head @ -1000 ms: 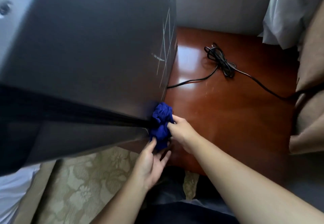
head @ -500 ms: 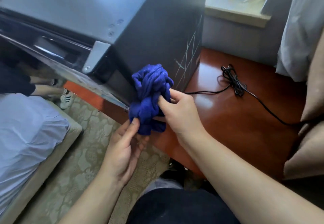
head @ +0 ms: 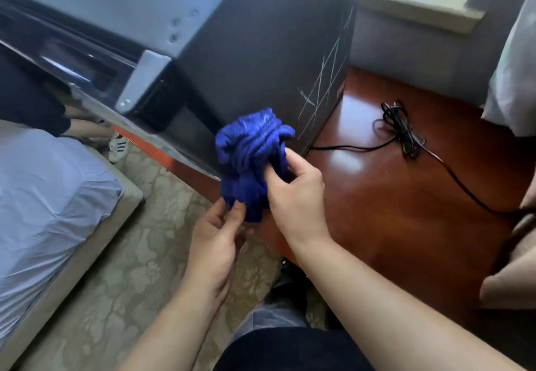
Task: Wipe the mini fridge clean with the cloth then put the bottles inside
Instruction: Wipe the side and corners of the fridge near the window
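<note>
A bunched blue cloth [head: 251,156] hangs in the air in front of the dark grey mini fridge [head: 261,48], near its lower right corner. My right hand [head: 295,193] grips the cloth from the right, thumb and fingers curled into its folds. My left hand [head: 216,237] pinches the cloth's bottom edge from below. The fridge stands on a glossy red-brown wooden surface [head: 391,196]; its side panel carries pale scratch lines. A metal hinge bracket [head: 142,80] shows at its top front corner. No bottles are in view.
A black power cord [head: 403,132] lies coiled on the wood right of the fridge. A bed with a pale sheet [head: 43,196] is at left, patterned carpet [head: 130,269] below. Another person's leg and sneaker [head: 117,146] show beside the fridge. A curtain [head: 513,80] hangs at right.
The cloth has come up off the fridge's bottom corner and is held in the air. My left hand went from touching it with open fingers to pinching its lower edge.
</note>
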{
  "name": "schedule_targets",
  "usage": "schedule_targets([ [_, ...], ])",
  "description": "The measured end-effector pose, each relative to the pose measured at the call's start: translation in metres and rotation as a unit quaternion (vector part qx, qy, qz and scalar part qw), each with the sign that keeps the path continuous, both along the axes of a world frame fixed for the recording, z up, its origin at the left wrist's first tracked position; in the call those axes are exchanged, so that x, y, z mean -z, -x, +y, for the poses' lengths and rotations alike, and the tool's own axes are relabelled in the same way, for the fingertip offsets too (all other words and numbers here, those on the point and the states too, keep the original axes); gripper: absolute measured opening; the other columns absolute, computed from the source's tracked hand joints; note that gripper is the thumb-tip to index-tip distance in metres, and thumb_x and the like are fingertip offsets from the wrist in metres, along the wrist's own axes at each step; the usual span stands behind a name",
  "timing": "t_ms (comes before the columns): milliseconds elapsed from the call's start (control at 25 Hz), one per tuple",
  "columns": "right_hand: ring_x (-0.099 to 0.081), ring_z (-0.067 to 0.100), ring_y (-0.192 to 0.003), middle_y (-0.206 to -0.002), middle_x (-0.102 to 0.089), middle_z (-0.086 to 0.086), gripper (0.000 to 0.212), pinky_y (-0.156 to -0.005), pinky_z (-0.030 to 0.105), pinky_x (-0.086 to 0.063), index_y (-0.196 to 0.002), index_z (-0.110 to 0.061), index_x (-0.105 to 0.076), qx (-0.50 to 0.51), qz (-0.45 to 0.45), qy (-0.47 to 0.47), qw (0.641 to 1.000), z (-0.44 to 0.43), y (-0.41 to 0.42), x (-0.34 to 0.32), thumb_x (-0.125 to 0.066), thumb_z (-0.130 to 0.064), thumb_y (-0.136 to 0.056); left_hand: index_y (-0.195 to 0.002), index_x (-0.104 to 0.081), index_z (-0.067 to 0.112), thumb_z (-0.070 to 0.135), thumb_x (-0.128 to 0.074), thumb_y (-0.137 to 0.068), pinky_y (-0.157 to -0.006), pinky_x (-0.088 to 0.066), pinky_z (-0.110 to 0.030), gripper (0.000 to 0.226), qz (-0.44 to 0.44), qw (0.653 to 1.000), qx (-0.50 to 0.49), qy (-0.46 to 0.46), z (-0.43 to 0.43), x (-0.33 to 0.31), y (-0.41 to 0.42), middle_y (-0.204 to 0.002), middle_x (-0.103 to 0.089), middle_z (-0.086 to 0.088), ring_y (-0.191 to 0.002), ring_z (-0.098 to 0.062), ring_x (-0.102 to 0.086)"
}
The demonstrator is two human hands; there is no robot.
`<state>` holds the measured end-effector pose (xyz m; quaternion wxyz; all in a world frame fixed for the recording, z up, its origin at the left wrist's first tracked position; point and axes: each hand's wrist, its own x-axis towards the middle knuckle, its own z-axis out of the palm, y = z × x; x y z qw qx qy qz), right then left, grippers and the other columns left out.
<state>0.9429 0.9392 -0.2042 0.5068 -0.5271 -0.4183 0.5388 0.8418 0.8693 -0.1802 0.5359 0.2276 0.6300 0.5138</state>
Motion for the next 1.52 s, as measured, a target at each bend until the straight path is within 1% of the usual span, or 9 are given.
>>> schedule_targets([
  [200,-0.055,0.008,-0.076,-0.078,-0.071,0.003,0.019,-0.078,0.051,-0.059,-0.094,-0.018,-0.066,0.008,-0.065,0.148,0.987,-0.007,0.006,0.11,-0.059,-0.032,-0.085,-0.122,-0.071,0.016,0.012,-0.057,-0.102,-0.07,-0.05,-0.021,0.025,-0.012,0.987,0.011,0.16,0.013,0.093,0.002,-0.096,-0.078,0.006,-0.08,-0.007,-0.065],
  [360,-0.066,0.018,-0.084,-0.073,-0.071,-0.008,0.016,-0.077,0.034,-0.053,-0.084,-0.032,-0.068,-0.019,-0.135,0.25,0.959,0.004,0.002,0.156,-0.057,-0.021,-0.088,-0.131,-0.065,0.01,0.008,-0.058,-0.101,-0.079,-0.052,-0.028,0.031,-0.082,0.956,-0.056,0.277,0.034,0.157,0.006,-0.113,-0.074,-0.003,-0.095,-0.013,-0.067],
  [600,-0.074,0.029,-0.097,-0.086,-0.079,-0.008,0.044,-0.088,0.054,-0.062,-0.092,-0.044,-0.072,-0.037,-0.074,0.338,0.938,0.021,-0.003,0.157,-0.043,-0.022,-0.068,-0.142,-0.055,0.002,0.006,-0.049,-0.104,-0.099,-0.049,-0.035,0.038,-0.253,0.917,-0.138,0.274,0.052,0.171,-0.006,-0.141,-0.062,-0.018,-0.106,-0.022,-0.065],
  [800,-0.057,0.015,-0.074,-0.072,-0.072,-0.002,0.031,-0.076,0.034,-0.051,-0.087,-0.027,-0.071,0.031,-0.059,0.259,0.964,0.048,-0.015,0.108,-0.046,-0.022,-0.068,-0.128,-0.063,0.008,0.016,-0.051,-0.104,-0.117,-0.039,-0.036,0.028,-0.333,0.908,-0.141,0.214,0.07,0.121,-0.026,-0.124,-0.068,-0.013,-0.114,-0.02,-0.061],
  [920,-0.057,0.01,-0.076,-0.082,-0.076,0.006,0.026,-0.077,0.036,-0.051,-0.092,-0.022,-0.071,0.051,-0.065,0.163,0.983,0.072,-0.026,0.06,-0.052,-0.026,-0.075,-0.113,-0.071,0.013,0.026,-0.052,-0.103,-0.121,-0.034,-0.037,0.025,-0.366,0.91,-0.094,0.169,0.087,0.077,-0.045,-0.12,-0.071,-0.008,-0.118,-0.02,-0.06],
  [1080,-0.055,0.007,-0.077,-0.078,-0.071,0.009,0.017,-0.076,0.039,-0.053,-0.087,-0.015,-0.065,0.071,-0.055,0.018,0.996,0.105,-0.042,-0.026,-0.055,-0.026,-0.08,-0.087,-0.083,0.015,0.031,-0.056,-0.099,-0.121,-0.034,-0.037,0.034,-0.389,0.918,-0.044,0.058,0.116,0.003,-0.069,-0.097,-0.077,-0.005,-0.095,-0.017,-0.065],
  [1240,-0.069,0.012,-0.082,-0.081,-0.076,-0.001,0.016,-0.086,0.044,-0.06,-0.093,-0.019,-0.071,0.04,-0.045,-0.125,0.99,0.124,-0.056,-0.107,-0.059,-0.028,-0.088,-0.101,-0.079,0.012,0.032,-0.063,-0.089,-0.119,-0.036,-0.036,0.029,-0.409,0.909,0.023,-0.08,0.132,-0.066,-0.079,-0.107,-0.073,-0.008,-0.099,-0.019,-0.065],
  [1400,-0.072,0.028,-0.1,-0.095,-0.076,0.009,0.022,-0.091,0.052,-0.058,-0.098,-0.025,-0.073,0.031,-0.081,-0.148,0.985,0.131,-0.054,-0.099,-0.058,-0.04,-0.089,-0.087,-0.084,0.015,0.032,-0.054,-0.102,-0.114,-0.042,-0.035,0.038,-0.372,0.924,0.012,-0.089,0.132,-0.07,-0.082,-0.099,-0.077,-0.005,-0.095,-0.017,-0.068],
  [1520,-0.07,0.021,-0.094,-0.098,-0.075,0.014,0.025,-0.089,0.055,-0.057,-0.098,-0.019,-0.072,0.028,-0.061,-0.075,0.995,0.123,-0.045,-0.048,-0.058,-0.038,-0.089,-0.09,-0.083,0.014,0.032,-0.051,-0.104,-0.116,-0.04,-0.037,0.039,-0.341,0.939,-0.03,-0.023,0.126,-0.038,-0.082,-0.103,-0.076,-0.007,-0.098,-0.019,-0.066],
])
